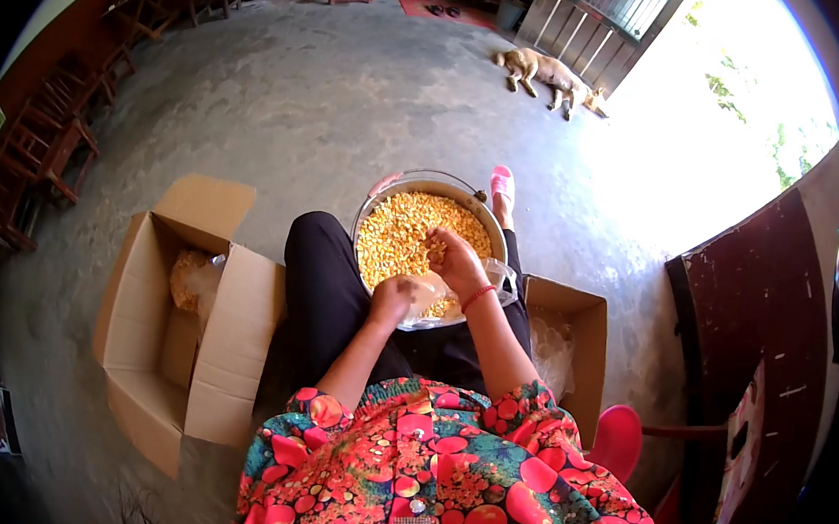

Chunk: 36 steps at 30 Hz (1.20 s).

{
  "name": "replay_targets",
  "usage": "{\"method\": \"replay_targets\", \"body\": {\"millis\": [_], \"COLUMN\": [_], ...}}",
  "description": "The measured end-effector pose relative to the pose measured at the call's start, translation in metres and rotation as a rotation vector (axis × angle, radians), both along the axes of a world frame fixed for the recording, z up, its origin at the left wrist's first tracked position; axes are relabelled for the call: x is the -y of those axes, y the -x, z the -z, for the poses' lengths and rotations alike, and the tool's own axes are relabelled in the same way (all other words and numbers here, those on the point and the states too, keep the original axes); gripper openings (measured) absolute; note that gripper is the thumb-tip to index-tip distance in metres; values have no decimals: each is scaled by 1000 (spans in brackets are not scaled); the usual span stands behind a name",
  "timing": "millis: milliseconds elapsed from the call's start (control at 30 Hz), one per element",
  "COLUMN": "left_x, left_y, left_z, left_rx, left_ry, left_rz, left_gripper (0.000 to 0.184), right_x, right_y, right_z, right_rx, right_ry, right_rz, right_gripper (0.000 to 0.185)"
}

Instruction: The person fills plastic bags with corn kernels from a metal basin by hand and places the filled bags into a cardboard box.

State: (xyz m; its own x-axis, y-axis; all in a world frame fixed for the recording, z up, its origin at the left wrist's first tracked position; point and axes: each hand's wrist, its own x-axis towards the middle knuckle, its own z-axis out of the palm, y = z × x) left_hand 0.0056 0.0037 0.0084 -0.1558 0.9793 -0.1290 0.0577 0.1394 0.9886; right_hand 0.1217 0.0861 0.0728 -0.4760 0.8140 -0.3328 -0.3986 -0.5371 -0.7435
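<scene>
A round metal bucket full of yellow corn kernels stands between my knees, its wire handle lying at the far rim. Over the kernels, my right hand has its fingers curled together; what they hold, if anything, is too small to tell. A red band circles that wrist. My left hand is closed on the edge of a clear plastic bag at the bucket's near side. The bag spreads below my right hand and over the near right rim.
At the left, an open cardboard box holds a bag of kernels. Another box with clear plastic bags stands at the right, near a pink stool. A dog lies by the doorway. Wooden chairs line the left wall.
</scene>
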Motion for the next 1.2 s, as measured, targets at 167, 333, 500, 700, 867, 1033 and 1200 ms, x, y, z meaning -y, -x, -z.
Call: {"method": "replay_targets", "body": {"millis": [167, 333, 500, 700, 867, 1033, 1200], "left_x": [-8, -1, 0, 0, 1, 2, 4], "left_y": [0, 6, 9, 7, 11, 21, 31], "left_z": [-5, -21, -21, -28, -39, -57, -80], "left_rx": [378, 443, 433, 512, 623, 673, 583], "left_ry": [21, 49, 117, 96, 52, -155, -299], "left_rz": [-213, -266, -204, -229, -234, -301, -291], "left_gripper": [24, 31, 34, 34, 28, 27, 28], "right_x": [25, 32, 31, 32, 5, -19, -37], "right_y": [-17, -29, -40, -54, -71, -29, 2], "right_z": [-14, 19, 19, -4, 41, -28, -74], "right_rx": [43, 396, 825, 1313, 1449, 1301, 1234], "right_ry": [-32, -265, -623, -798, -1095, -1216, -1273], "right_rz": [39, -25, -84, 172, 87, 329, 416], "right_gripper": [12, 17, 15, 25, 13, 15, 12]}}
